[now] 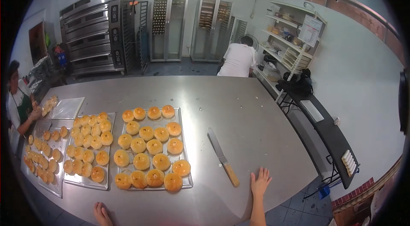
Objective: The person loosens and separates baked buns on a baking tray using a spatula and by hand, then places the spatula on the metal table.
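My right hand [259, 182] lies flat on the steel table [230, 98], fingers spread and holding nothing. Just left of it rests a long flat-bladed knife [221, 156] with a wooden handle, untouched. At the table's front edge is my left hand [101, 214], its fingers loosely stretched with nothing visible in them. Nearest to that hand is a metal tray [190, 179] of round, glossy golden buns [146, 133] in rows. A second tray [112, 117] of similar buns stands to its left, and a third tray [55, 189] holds smaller-looking buns.
A co-worker [21, 98] in an apron handles a bag of buns [50, 105] at the left end. Another person [237, 58] bends over behind the table. Deck ovens [89, 34] and glass-door cabinets [168, 27] line the back; shelves [282, 34] and a black bench [324, 128] stand right.
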A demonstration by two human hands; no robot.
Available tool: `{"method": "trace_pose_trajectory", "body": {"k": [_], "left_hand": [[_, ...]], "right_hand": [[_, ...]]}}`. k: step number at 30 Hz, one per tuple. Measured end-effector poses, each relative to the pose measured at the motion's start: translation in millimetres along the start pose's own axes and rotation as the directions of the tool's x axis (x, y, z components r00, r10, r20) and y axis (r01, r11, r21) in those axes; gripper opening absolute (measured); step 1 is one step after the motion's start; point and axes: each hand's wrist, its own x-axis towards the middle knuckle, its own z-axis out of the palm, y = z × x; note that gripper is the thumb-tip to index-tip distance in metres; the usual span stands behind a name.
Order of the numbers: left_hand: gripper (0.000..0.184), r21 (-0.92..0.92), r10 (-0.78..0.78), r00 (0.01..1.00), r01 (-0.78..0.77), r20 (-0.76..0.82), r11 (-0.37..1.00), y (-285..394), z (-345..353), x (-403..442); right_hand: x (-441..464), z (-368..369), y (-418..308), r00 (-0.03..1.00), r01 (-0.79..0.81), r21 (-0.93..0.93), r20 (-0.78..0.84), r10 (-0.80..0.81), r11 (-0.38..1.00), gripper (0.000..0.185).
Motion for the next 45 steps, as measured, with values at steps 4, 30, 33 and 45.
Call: {"method": "trace_pose_trajectory", "body": {"k": [4, 30, 33, 45], "left_hand": [[0.039, -0.014, 0.033, 0.999, -0.033, -0.02, 0.999, 0.6, 0.0, -0.4], [0.035, 0.042, 0.075, 0.997, -0.073, -0.036, 0.996, -13.1, 6.1, 2.1], [0.035, 0.067, 0.061, 0.998, -0.059, -0.027, 0.996, -1.7, 0.0, 1.6], [0.035, 0.041, 0.069, 0.997, -0.068, -0.034, 0.997, 0.8, -0.2, 0.9]], "right_hand": [[-0.6, 2.7, 3.6, 1.0, 0.01, -0.01, -0.011, -0.01, 1.0, 0.057], [-1.7, 1.8, 1.5, 1.0, 0.006, -0.006, -0.029, -0.006, 1.0, 0.053], [-1.7, 2.3, 1.2, 0.999, 0.007, -0.009, -0.031, -0.007, 1.0, 0.053], [-0.8, 1.3, 1.6, 1.0, 0.007, -0.008, -0.019, -0.007, 1.0, 0.052]]}}
